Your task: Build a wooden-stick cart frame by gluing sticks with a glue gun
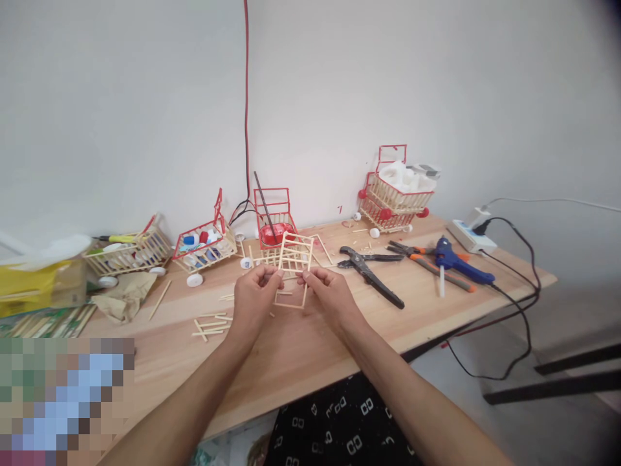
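We're over the table (291, 362) with the stick frame (295, 270) raised between us, left hand (257, 298) and right hand (334, 298) each pinching a side between thumb and fingers, likely so the flimsy thing hangs steady. Behind it we spot a red tub (272, 236) by the red cart (272, 191), a dark stick (264, 204) leaning in! Left, a cart (206, 262) carries coloured caps (191, 239); right, another (388, 207) is heaped with white stuff (400, 176) we can't identify.
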`<state>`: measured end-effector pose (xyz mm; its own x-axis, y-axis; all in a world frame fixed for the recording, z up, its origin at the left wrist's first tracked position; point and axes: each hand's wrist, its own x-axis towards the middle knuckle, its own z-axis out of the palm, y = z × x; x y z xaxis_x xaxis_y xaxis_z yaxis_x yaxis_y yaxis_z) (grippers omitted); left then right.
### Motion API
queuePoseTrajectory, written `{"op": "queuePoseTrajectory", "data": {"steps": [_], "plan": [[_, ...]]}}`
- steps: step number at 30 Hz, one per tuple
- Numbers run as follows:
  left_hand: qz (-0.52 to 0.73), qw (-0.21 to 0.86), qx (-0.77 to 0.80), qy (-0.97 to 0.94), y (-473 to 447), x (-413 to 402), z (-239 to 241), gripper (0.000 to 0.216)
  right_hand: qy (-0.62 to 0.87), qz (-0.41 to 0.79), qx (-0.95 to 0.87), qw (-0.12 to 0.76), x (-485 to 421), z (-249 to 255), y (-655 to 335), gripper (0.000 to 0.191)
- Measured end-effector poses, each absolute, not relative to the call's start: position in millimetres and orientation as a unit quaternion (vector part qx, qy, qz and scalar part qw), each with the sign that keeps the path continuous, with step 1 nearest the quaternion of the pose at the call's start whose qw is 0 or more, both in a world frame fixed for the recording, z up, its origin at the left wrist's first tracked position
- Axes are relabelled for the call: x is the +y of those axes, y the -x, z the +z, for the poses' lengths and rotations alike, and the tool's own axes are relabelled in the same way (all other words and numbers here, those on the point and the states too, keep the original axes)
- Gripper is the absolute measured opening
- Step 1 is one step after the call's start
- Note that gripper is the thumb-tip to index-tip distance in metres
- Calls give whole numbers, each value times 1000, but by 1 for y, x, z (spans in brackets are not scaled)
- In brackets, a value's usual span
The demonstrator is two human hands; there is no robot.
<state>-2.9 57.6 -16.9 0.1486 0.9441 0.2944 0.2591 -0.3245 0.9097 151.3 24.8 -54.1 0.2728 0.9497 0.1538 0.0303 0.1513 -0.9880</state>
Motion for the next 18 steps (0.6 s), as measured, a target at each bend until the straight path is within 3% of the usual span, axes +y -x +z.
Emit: {"op": "queuePoseTrajectory", "data": {"steps": [18], "plan": [[469,348,473,-660,1,53,-14,14,493,405,-445,629,24,-55,-149,24]]}}
